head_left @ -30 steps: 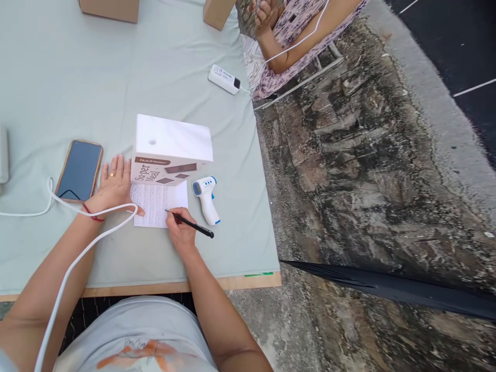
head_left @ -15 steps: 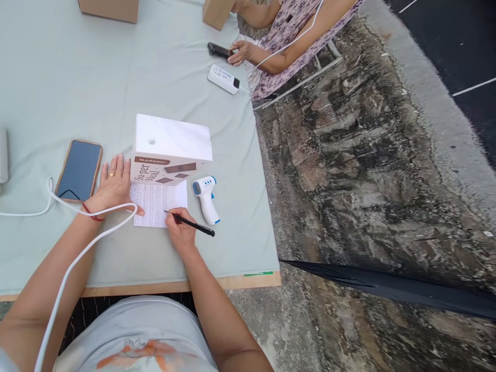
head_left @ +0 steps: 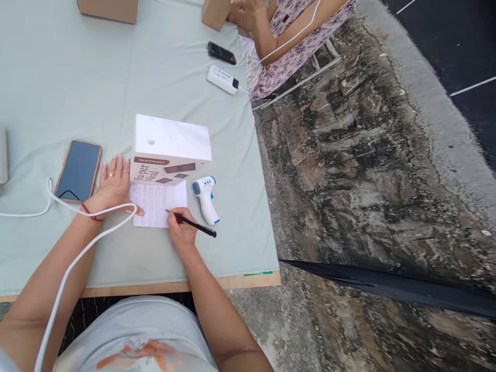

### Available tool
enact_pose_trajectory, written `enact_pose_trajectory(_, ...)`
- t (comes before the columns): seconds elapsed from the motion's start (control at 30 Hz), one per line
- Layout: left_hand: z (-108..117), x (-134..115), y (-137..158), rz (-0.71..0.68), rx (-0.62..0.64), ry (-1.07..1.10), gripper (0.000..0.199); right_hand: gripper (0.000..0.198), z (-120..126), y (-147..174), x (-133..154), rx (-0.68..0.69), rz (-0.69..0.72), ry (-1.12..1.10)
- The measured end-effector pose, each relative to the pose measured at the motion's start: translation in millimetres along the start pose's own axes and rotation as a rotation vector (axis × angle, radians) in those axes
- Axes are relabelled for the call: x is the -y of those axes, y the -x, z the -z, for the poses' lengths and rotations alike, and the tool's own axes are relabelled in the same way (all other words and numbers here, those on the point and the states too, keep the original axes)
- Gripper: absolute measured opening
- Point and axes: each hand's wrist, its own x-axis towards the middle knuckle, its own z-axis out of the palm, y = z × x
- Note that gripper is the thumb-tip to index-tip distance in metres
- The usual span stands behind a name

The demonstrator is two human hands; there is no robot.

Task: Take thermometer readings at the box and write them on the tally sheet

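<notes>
My right hand (head_left: 182, 231) is closed round a black pen (head_left: 197, 225), its tip on a white sheet of paper (head_left: 149, 206) covered in rows of small handwriting. Flat on the cloth, my left hand (head_left: 114, 183) spreads its fingers beside the paper's left side, the thumb reaching its edge. Just behind the sheet stands a white and brown box (head_left: 172, 139) marked "NutriMotion Super Meal", hiding the paper's far part. A white and blue infrared thermometer (head_left: 206, 199) lies right of the paper. Left of my left hand rests a smartphone (head_left: 78, 170) in a tan case.
A white cable (head_left: 96, 237) loops over my left wrist. Farther back lie a black device (head_left: 221, 52) and a white power bank (head_left: 222, 80), near another person's arm (head_left: 265, 39). Cardboard boxes (head_left: 110, 10) stand at the far side. The table's right edge drops to rough ground.
My pen hand has shifted slightly right along the paper. The other person's hand has let go of the black device and drawn back toward the far box. My left hand stays put.
</notes>
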Motion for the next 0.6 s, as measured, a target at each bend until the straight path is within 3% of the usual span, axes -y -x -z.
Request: enact_pose_trajectory(0.6, -2.5, 1.8, -2.7, 0.009, 0.002, -0.012, 0.166, 0.017, 0.2, -1.4, 2.2, 0.010, 0.026, 0.020)
